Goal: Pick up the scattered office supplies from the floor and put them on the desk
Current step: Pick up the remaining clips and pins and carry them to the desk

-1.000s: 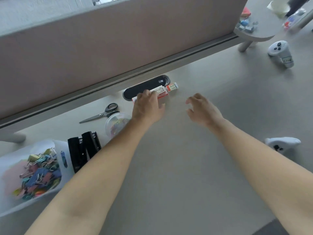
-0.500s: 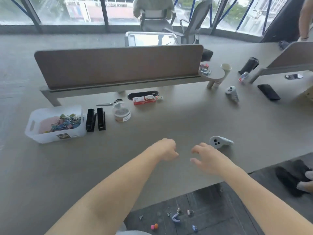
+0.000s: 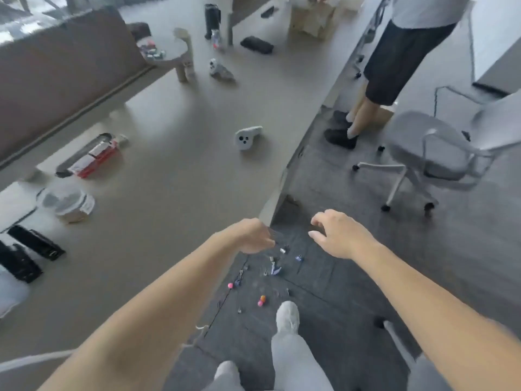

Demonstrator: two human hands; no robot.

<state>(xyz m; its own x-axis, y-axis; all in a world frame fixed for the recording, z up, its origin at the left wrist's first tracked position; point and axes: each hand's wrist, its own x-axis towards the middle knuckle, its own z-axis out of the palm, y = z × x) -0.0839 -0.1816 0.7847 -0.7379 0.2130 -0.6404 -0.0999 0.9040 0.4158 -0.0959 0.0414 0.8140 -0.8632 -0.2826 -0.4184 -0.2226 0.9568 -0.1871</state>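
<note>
Several small binder clips (image 3: 275,268) and pink and orange pins (image 3: 261,301) lie scattered on the dark carpet just off the edge of the grey desk (image 3: 174,176). My left hand (image 3: 253,235) hovers over the desk's corner with its fingers curled loosely and nothing in it. My right hand (image 3: 338,235) hangs above the clips, fingers apart and empty. On the desk lie red and white staple boxes (image 3: 94,158), a round clear tub (image 3: 67,201) and black staplers (image 3: 28,251).
Two white controllers (image 3: 246,136) (image 3: 220,69) rest on the desk. A person (image 3: 394,52) stands at the far right beside a grey wheeled chair (image 3: 439,153). My white shoe (image 3: 287,316) stands on the carpet below the clips. A brown partition (image 3: 62,69) lines the desk's back.
My left hand let go of the staple boxes on the desk. Both hands drew back from the desk and now hang over the floor. The view has swung down and to the right.
</note>
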